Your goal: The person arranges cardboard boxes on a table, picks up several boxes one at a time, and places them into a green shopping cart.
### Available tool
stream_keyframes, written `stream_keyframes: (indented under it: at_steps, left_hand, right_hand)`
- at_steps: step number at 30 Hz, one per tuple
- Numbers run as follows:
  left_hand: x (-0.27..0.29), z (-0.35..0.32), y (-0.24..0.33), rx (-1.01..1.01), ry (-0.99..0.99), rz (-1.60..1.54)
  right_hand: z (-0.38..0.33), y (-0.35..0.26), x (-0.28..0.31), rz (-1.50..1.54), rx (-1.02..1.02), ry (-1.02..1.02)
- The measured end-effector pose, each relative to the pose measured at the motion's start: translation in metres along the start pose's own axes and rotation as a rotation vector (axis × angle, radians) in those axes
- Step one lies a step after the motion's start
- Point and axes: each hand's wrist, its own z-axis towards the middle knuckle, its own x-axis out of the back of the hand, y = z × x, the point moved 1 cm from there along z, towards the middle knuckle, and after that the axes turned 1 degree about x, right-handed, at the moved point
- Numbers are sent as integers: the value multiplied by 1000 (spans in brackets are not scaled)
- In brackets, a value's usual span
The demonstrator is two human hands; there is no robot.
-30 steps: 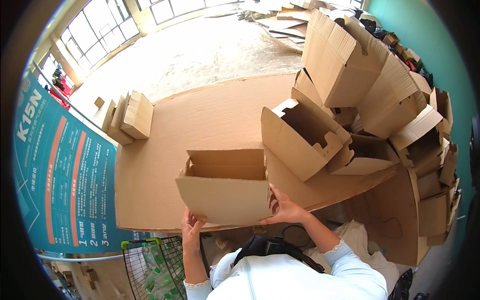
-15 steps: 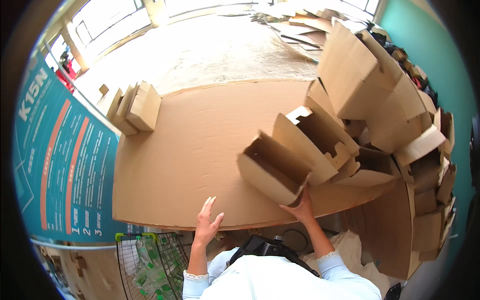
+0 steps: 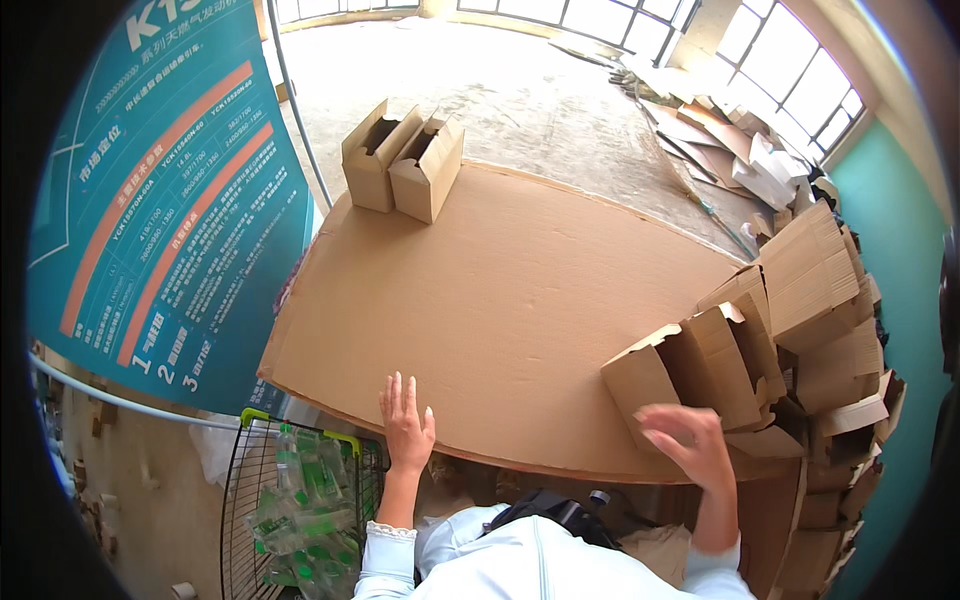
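My left hand (image 3: 407, 428) lies flat and empty on the table (image 3: 500, 290) edge, steadying me; my right hand (image 3: 688, 445), fingers spread, hovers by the box (image 3: 690, 375).

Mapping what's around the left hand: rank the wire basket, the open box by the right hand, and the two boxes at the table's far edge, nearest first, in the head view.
From the left hand:
1. Wire basket, just below-left.
2. Open box, across on the right.
3. Two boxes, far edge, upper left.

Your left hand (image 3: 407, 427) flat, palm down, fingers spread and pointing forward, your right hand (image 3: 688, 444) raised, open, blurred, fingers loosely curled, both forearms in white sleeves.
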Motion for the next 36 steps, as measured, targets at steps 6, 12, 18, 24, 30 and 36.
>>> stream_keyframes:
  at_steps: [6, 12, 18, 24, 30, 36]
  left_hand:
    - [-9, 14, -32, -7, 35, 102]
    - [-11, 25, -40, -24, 92, 113]
    - [-8, 26, -43, -21, 42, 95]
    - [-6, 26, -48, 20, 0, 93]
    - [-7, 26, -44, 5, 0, 102]
    - [-7, 25, -40, -20, 46, 132]
  right_hand:
    - [229, -48, -137, -377, 558, -449]
    - [415, -84, -254, -620, 476, -264]
    - [520, -70, -311, -689, 183, 172]
    - [523, -79, -313, -680, 136, 143]
    - [511, -35, -286, -568, 246, 167]
    - [421, -7, -247, -651, 430, -82]
